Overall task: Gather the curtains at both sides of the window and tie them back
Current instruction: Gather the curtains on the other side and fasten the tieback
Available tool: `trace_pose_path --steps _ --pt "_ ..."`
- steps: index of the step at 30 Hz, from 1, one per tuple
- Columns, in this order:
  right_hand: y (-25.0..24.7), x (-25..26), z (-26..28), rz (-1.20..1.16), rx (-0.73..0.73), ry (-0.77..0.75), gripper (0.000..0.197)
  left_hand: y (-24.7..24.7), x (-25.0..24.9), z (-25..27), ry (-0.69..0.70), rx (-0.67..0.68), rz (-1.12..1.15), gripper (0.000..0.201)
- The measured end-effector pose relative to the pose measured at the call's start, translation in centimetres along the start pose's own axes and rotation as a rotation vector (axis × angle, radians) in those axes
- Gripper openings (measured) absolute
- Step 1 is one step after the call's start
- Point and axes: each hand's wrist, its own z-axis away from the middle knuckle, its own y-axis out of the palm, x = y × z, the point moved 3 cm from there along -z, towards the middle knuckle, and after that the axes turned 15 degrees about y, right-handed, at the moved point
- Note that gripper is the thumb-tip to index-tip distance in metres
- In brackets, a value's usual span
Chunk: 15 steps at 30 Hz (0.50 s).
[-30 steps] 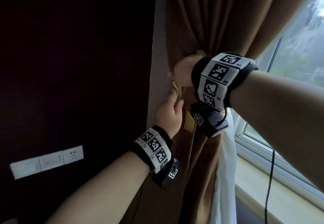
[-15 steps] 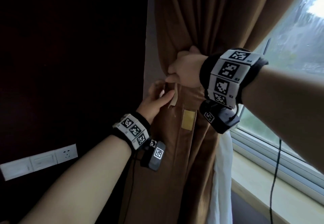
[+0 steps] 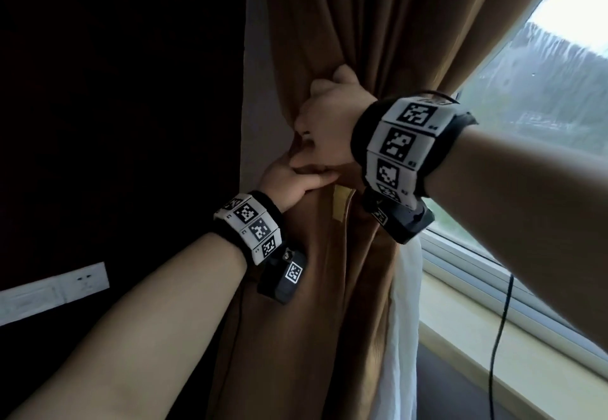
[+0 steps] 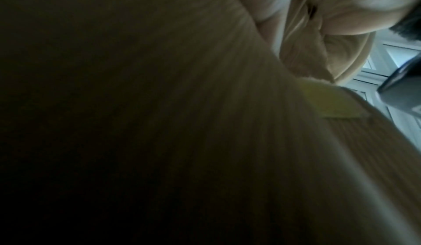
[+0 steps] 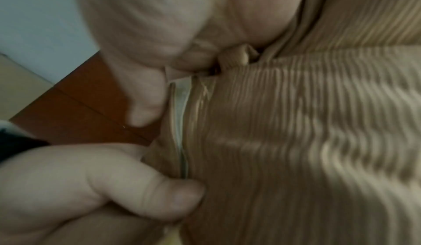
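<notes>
A brown curtain (image 3: 345, 24) hangs gathered at the left side of the window. My right hand (image 3: 325, 123) grips the gathered bundle at its waist, fingers curled round the fabric. Directly below it my left hand (image 3: 289, 179) reaches in, its fingers tucked under the right palm. In the right wrist view the left thumb (image 5: 173, 198) pinches the tie-back band, whose pale edge (image 5: 181, 123) runs up to a right finger (image 5: 145, 105). A yellow patch (image 3: 340, 204) sits on the fabric under the hands, and it also shows in the left wrist view (image 4: 330, 103).
A white sheer curtain (image 3: 404, 304) hangs behind the brown one. The window sill (image 3: 526, 354) runs along the lower right, with a black cable (image 3: 500, 337) dangling over it. A dark wall panel (image 3: 115, 90) fills the left, with a white socket strip (image 3: 85, 279) low down.
My left hand let go, dropped away with fingers spread, then came back up under the right hand and pinched the band. The right hand has kept its grip.
</notes>
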Motion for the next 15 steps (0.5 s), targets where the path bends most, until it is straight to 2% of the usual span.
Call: trace_pose_path --steps 2,3,5,6,8,12,15 --pt "0.2 -0.1 -0.1 -0.008 0.004 0.005 0.034 -0.3 0.2 0.2 -0.004 0.037 0.04 0.041" --pt "0.0 -0.2 -0.1 -0.084 -0.001 0.005 0.032 -0.5 0.1 0.4 -0.023 0.055 0.075 0.04" --pt "-0.4 -0.9 -0.1 -0.189 0.014 -0.003 0.035 -1.1 0.4 0.7 -0.091 0.057 0.204 0.023" --pt "-0.5 -1.1 0.0 -0.161 0.027 -0.02 0.039 -1.4 0.6 0.9 -0.13 0.064 0.296 0.015" --pt "-0.4 -1.5 0.0 -0.105 0.008 -0.056 0.048 -1.4 0.1 1.0 -0.155 0.086 0.384 0.017" --pt "0.0 -1.1 0.0 0.086 -0.067 -0.067 0.054 -1.1 -0.7 1.0 -0.107 0.072 0.192 0.009" --pt "0.3 -1.3 0.2 0.054 -0.045 -0.045 0.036 -0.8 -0.8 0.9 -0.073 0.062 0.067 0.018"
